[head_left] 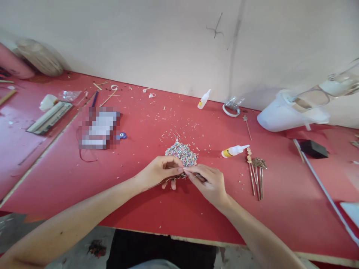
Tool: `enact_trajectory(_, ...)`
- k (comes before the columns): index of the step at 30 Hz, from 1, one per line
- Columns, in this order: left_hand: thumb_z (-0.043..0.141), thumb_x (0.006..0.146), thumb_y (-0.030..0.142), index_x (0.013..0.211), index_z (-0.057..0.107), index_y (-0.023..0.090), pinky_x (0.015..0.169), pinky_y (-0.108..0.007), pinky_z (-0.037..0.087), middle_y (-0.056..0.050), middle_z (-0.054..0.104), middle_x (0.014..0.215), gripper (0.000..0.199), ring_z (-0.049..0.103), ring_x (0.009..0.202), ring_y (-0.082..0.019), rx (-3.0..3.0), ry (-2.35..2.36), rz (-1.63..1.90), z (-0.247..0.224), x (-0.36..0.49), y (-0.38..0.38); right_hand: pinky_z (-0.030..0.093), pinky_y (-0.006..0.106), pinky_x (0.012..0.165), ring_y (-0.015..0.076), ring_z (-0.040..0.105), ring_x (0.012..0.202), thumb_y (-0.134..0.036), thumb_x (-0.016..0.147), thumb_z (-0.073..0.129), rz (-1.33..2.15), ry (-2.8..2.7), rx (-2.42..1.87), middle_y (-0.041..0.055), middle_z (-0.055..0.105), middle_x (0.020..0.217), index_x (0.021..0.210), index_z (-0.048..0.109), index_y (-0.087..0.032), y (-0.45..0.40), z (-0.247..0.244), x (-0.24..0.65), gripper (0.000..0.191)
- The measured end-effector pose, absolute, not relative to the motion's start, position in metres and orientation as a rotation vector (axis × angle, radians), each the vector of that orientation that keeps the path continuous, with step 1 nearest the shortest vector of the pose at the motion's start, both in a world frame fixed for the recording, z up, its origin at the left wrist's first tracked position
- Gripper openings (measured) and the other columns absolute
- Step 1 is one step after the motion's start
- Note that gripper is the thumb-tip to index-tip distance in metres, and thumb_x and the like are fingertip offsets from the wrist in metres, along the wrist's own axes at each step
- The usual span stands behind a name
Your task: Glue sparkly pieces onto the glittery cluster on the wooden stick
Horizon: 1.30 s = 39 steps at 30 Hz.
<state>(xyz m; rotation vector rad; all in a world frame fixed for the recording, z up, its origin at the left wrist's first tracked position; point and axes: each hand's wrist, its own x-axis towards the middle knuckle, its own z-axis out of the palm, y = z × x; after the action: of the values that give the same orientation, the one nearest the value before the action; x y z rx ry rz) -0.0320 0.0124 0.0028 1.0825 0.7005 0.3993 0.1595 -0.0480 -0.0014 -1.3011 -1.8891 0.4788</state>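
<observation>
My left hand is closed on a thin metal hair stick, whose shaft runs back along the palm toward the wrist. Its ornate head lies between both hands. My right hand is closed in a pinch beside that head, fingertips meeting those of the left; whatever it pinches is too small to make out. Just beyond the fingers lies a pile of small multicoloured beads. A glue bottle rests on its side to the right, next to several metal hair sticks.
On the red table, a second glue bottle and a tape roll are near the wall. A white container and black block are at right; a blurred-out notebook and long box at left.
</observation>
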Motion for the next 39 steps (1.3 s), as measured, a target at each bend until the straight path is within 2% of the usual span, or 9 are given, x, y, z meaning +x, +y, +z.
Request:
enact_trajectory(8,0.066,0.081,0.036,0.089,0.059,0.014,0.035,-0.015,0.04,0.0,0.063,0.078,0.024,0.062,0.049,-0.008,1.075,0.707,0.354,0.007,-0.032,0.015,0.048,0.024,0.057,0.011,0.06,0.054,-0.017,0.089,0.055,0.296,-2.113,-1.191,0.0011,0.07,0.067,0.1,0.07,-0.026,-0.046,-0.009,0.171,0.021)
enact_trajectory(12,0.065,0.082,0.036,0.089,0.058,0.015,0.034,-0.014,0.039,0.001,0.06,0.073,0.024,0.062,0.05,-0.008,1.091,0.705,0.356,0.006,-0.033,0.015,0.049,0.021,0.058,0.011,0.065,0.06,-0.017,0.089,0.055,0.362,-2.091,-1.188,0.0012,0.072,0.076,0.103,0.065,-0.025,-0.045,-0.006,0.169,0.02)
enact_trajectory(15,0.062,0.084,0.035,0.088,0.058,0.015,0.034,-0.013,0.037,0.003,0.058,0.067,0.021,0.061,0.048,-0.008,1.132,0.715,0.377,0.005,-0.034,0.016,0.051,0.021,0.059,0.0141,0.069,0.073,-0.027,0.09,0.055,0.575,-1.936,-1.348,0.0047,0.072,0.091,0.112,0.056,-0.023,-0.047,-0.003,0.167,0.023)
enact_trajectory(17,0.061,0.085,0.036,0.087,0.057,0.015,0.035,-0.013,0.037,0.003,0.058,0.066,0.021,0.06,0.047,-0.008,1.191,0.737,0.389,0.005,-0.034,0.016,0.051,0.022,0.06,0.0159,0.068,0.078,-0.033,0.092,0.05,0.666,-1.857,-1.436,0.0066,0.07,0.093,0.114,0.052,-0.021,-0.047,-0.002,0.168,0.025)
enact_trajectory(20,0.057,0.087,0.036,0.088,0.057,0.015,0.036,-0.014,0.037,0.001,0.06,0.072,0.021,0.059,0.047,-0.007,1.304,0.772,0.404,0.009,-0.036,0.017,0.046,0.022,0.056,0.0133,0.062,0.063,-0.032,0.095,0.043,0.683,-1.897,-1.494,0.0036,0.066,0.079,0.103,0.053,-0.021,-0.045,-0.002,0.169,0.017)
enact_trajectory(22,0.055,0.088,0.035,0.089,0.056,0.016,0.038,-0.016,0.037,0.0,0.061,0.073,0.019,0.06,0.051,-0.009,1.37,0.792,0.399,0.013,-0.037,0.017,0.042,0.022,0.054,0.0115,0.056,0.056,-0.031,0.095,0.045,0.679,-1.955,-1.493,0.0013,0.063,0.073,0.095,0.055,-0.021,-0.042,-0.002,0.17,0.014)
enact_trajectory(25,0.053,0.089,0.029,0.091,0.057,0.016,0.046,-0.018,0.039,0.002,0.058,0.063,0.013,0.058,0.053,-0.009,1.476,0.818,0.372,0.02,-0.039,0.018,0.042,0.023,0.057,0.012,0.055,0.059,-0.03,0.094,0.047,0.687,-1.988,-1.454,0.0012,0.062,0.073,0.091,0.058,-0.022,-0.04,-0.001,0.17,0.013)
enact_trajectory(29,0.052,0.088,0.024,0.09,0.056,0.016,0.059,-0.021,0.043,0.003,0.057,0.063,0.009,0.057,0.055,-0.01,1.572,0.812,0.401,0.024,-0.041,0.02,0.043,0.024,0.061,0.0136,0.057,0.065,-0.029,0.095,0.046,0.69,-1.993,-1.413,0.003,0.063,0.077,0.092,0.06,-0.022,-0.04,-0.002,0.17,0.016)
enact_trajectory(39,0.051,0.089,0.027,0.089,0.055,0.017,0.061,-0.022,0.042,0.002,0.057,0.069,0.011,0.055,0.059,-0.01,1.65,0.784,0.359,0.024,-0.042,0.022,0.043,0.024,0.061,0.0137,0.057,0.067,-0.028,0.094,0.047,0.724,-1.987,-1.403,0.0026,0.063,0.077,0.089,0.06,-0.022,-0.039,0.0,0.169,0.016)
